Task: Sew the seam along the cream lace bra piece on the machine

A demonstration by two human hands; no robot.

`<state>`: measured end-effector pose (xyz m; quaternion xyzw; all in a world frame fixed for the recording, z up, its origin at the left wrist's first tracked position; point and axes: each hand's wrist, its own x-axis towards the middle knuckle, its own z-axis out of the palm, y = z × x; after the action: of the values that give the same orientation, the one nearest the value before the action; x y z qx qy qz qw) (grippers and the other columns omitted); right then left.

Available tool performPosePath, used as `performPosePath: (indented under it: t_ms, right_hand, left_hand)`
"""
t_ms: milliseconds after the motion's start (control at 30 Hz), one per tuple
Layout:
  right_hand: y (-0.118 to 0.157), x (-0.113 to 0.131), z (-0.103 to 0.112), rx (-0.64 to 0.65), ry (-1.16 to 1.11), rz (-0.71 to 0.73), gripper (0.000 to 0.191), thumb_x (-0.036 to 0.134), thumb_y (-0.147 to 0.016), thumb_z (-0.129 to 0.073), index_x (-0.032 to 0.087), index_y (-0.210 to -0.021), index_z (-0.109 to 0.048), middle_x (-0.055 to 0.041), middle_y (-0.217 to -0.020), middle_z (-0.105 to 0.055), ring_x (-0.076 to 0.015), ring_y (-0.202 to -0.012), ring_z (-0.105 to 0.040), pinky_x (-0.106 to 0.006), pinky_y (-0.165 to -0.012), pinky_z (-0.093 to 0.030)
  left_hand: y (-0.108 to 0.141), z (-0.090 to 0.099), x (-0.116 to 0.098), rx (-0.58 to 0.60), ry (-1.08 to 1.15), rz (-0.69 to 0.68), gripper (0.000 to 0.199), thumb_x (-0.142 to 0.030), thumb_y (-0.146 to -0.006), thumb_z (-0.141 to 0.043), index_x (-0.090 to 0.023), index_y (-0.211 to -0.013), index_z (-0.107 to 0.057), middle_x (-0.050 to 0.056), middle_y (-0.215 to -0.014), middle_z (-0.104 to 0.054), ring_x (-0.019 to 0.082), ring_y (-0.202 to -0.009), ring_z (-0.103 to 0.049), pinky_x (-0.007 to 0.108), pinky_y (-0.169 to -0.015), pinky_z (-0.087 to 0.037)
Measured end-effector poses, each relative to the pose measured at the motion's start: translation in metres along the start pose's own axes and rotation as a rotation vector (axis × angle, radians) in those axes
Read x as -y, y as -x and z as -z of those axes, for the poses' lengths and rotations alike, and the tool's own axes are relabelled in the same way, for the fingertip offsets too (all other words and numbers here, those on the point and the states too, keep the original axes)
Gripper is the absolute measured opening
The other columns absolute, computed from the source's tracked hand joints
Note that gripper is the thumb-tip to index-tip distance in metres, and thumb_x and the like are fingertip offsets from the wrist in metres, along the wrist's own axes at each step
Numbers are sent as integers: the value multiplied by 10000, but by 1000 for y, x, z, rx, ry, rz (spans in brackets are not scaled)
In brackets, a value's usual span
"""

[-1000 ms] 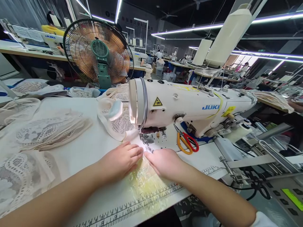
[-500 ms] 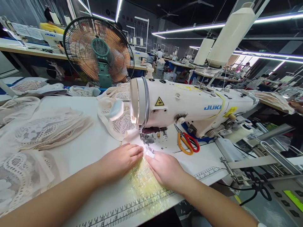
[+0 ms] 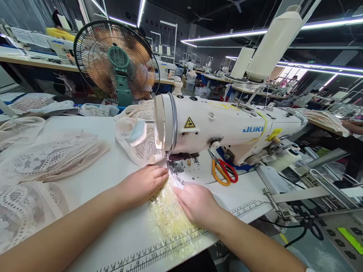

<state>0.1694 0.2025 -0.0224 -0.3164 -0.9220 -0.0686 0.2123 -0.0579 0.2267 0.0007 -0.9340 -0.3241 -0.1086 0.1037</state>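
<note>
My left hand (image 3: 143, 183) lies flat on the table, fingers together, pressing the left side of a pale yellow lace piece (image 3: 168, 217) just in front of the presser foot (image 3: 176, 169). On the piece's right side my right hand (image 3: 195, 202) rests flat, its fingertips close to the foot. The white JUKI sewing machine (image 3: 227, 126) stands behind both hands. Sewn cream lace fabric (image 3: 137, 138) is bunched behind the needle at the machine's left.
Orange and red scissors (image 3: 224, 172) lie on the machine bed to the right. Stacks of lace pieces (image 3: 53, 156) cover the table's left. A green fan (image 3: 117, 62) stands behind. Thread cones (image 3: 272, 43) rise at the right. A ruler (image 3: 159, 251) is printed along the front edge.
Both hands have slid a little forward toward the presser foot, carrying the yellow lace piece with them. The view has shifted slightly.
</note>
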Motion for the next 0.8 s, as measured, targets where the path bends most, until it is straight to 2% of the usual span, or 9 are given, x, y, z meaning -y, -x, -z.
performPosePath:
  t_ms: [200,400,633,733,800]
  right_hand:
    - [-1,0,1,57,-5,-32,226,199,-834,-435,181,-968,-615,-14,-640,-522,-151,-560,-418,-278,-489,-214]
    - [-2,0,0,117,-22,-61,230,198,-839,-428,187,-982,-607,-13,-651,-521,-149,-576,-424,-279,-497,-207]
    - [-10,3,7,267,-27,-135,207,209,-838,-454,192,-981,-602,-20,-681,-548,-150,-604,-476,-279,-492,-191]
    - [-14,4,12,327,-33,-158,203,223,-845,-460,193,-992,-596,-30,-724,-579,-159,-630,-519,-279,-481,-197]
    - [-17,5,16,352,-44,-164,199,239,-849,-463,193,-997,-587,-34,-754,-599,-168,-652,-548,-276,-472,-215]
  left_hand:
    - [-5,5,2,34,-2,73,337,-187,-939,-333,-116,-1020,-653,146,-1047,-658,220,-880,-616,352,-774,-527]
    - [0,-2,10,50,-29,140,367,-219,-939,-334,-113,-1139,-623,149,-1137,-641,253,-994,-602,380,-850,-516]
    - [1,-2,10,62,-90,221,407,-252,-937,-301,-127,-1176,-606,140,-1189,-626,269,-1079,-577,386,-879,-501]
    - [5,5,5,69,-132,267,408,-248,-930,-280,-133,-990,-668,140,-1025,-668,258,-911,-624,371,-740,-520]
    - [11,10,1,32,-166,323,387,-249,-923,-298,-143,-888,-668,130,-922,-665,256,-793,-623,372,-647,-498]
